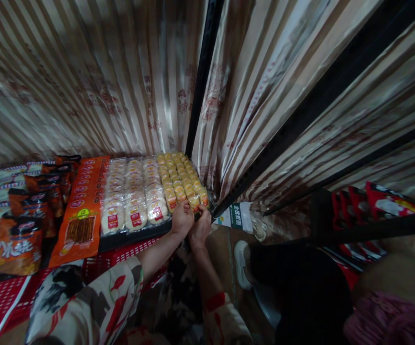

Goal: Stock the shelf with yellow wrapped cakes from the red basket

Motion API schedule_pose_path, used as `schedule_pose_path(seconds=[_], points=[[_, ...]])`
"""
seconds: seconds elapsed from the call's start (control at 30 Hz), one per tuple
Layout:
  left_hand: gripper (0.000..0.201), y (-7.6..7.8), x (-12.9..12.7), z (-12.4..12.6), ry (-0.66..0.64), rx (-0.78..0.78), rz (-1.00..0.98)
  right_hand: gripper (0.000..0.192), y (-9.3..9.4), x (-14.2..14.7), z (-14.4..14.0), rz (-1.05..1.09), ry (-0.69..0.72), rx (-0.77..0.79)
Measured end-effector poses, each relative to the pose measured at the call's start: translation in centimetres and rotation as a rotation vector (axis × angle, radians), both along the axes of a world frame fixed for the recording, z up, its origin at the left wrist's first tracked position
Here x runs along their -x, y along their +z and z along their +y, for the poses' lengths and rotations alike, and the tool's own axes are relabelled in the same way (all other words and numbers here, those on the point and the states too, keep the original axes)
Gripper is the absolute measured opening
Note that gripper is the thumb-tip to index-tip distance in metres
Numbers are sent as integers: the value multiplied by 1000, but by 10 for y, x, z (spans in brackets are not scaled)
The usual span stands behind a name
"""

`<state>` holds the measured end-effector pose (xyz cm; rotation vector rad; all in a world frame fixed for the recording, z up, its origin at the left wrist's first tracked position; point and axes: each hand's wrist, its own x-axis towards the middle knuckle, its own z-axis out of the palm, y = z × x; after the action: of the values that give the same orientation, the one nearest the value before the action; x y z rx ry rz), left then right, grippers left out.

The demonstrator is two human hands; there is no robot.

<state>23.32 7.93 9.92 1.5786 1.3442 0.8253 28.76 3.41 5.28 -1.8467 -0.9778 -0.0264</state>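
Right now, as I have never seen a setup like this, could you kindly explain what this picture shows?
Gladly. There is no robot here: the arms in flowered sleeves belong to a person wearing a camera on the head, so you look forward and down as they do.

On the black shelf, from left to right, lie snack bags, a long orange pack, white packs and yellow packs.

The left hand and right hand are close together at the front of the yellow packs. Whether their fingers grip a pack or only touch it, I cannot tell.
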Motion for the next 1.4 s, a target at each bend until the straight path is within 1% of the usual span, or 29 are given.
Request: schedule_pose_path(seconds=[0.23,0.47,0.63,0.83,0.9,0.97,1.03,1.1,1.17,1.4], points=[[26,-1,-1,4,-10,-7,33,21,2,2,0,-21,29,-19],[26,4,1,2,-24,-29,91,26,1,4,-3,-96,-32,49],[31,5,1,3,-31,-24,111,28,0,6,-4,-51,-19,45],[40,-3,-2,1,8,0,13,32,-1,6,-5,-5,19,32],[37,-5,-1,-1,10,-17,-9,32,-2,6,-5,-8,18,21],[31,-6,1,-3,12,-50,10,31,-2,6,-5,-15,16,9],[25,-7,4,-5,-12,-88,63,30,-3,6,-6,-21,12,5],[23,-8,6,-7,-64,-115,109,30,-2,6,-6,-23,-1,10],[23,-10,6,-8,-101,-132,121,30,-2,6,-7,-26,-12,20],[25,-19,3,-6,-143,-134,139,33,-2,6,-7,-44,6,41]])
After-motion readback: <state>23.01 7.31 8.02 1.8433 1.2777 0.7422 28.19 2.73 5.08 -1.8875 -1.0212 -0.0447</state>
